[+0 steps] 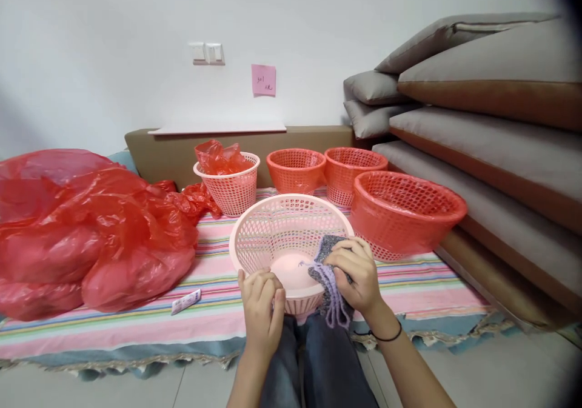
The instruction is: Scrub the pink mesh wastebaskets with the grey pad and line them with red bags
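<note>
A pale pink perforated basket [291,304] stands at the front edge of the striped cloth, tilted a little toward me. My left hand [262,302] is at its near left rim, with fingers curled and nothing visible in them. Over the near right rim, my right hand [354,270] grips a grey knitted piece with lilac edging [335,302]. Part of the knitted piece hangs outside the basket, and my fingers hide some of it. The basket's bottom shows nothing lying on it.
Red bags [131,238] lie heaped at the left, near a small white packet [186,302]. Behind stands a pink basket [234,193] holding red plastic. Bag-lined baskets [295,174] stand at the back and right, beside stacked grey cushions [491,147].
</note>
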Available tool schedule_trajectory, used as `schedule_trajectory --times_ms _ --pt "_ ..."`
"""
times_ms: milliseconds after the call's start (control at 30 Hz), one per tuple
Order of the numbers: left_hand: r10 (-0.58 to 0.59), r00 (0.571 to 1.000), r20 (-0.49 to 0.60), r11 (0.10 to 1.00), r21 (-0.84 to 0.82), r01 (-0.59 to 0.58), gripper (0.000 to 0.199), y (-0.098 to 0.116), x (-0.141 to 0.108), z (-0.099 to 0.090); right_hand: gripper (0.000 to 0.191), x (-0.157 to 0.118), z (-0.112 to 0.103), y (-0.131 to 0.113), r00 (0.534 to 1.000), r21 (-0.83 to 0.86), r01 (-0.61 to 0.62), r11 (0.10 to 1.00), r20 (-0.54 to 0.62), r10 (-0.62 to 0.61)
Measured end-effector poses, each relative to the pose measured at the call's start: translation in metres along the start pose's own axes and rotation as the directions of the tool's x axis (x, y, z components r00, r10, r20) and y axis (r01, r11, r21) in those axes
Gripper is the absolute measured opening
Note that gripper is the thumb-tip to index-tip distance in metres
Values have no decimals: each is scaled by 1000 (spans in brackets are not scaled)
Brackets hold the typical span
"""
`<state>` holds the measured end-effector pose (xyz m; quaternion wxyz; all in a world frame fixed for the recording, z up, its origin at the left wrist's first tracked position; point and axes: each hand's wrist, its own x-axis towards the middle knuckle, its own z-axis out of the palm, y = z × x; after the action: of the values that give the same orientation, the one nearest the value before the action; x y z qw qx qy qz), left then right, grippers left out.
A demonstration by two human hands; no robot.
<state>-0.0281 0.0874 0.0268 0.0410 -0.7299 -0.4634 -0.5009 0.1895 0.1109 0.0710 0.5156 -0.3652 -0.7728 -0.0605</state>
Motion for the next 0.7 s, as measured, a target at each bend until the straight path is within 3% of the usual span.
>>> schedule_trajectory --times_ms 100,167,300,467,700 --pt "-21 999 43 1000 5 21 15 5 1 -4 18 -3 -5 3 998 2 -63 998 22 63" --pt "-32 997 69 999 5 32 13 14 4 -9 20 -7 -4 -4 990 -30 -124 992 -66 121" --pt "-24 996 89 999 -37 27 29 44 16 -17 10 -17 -1 -27 936 -168 -281 945 -263 232" --pt "23 970 243 994 -105 2 22 74 29 -9 23 -21 -8 -49 943 -294 -313 903 -212 257" --pt "-63 979 192 993 -90 82 11 76 25 3 22 -20 -18 -56 959 -307 -272 912 -163 231"
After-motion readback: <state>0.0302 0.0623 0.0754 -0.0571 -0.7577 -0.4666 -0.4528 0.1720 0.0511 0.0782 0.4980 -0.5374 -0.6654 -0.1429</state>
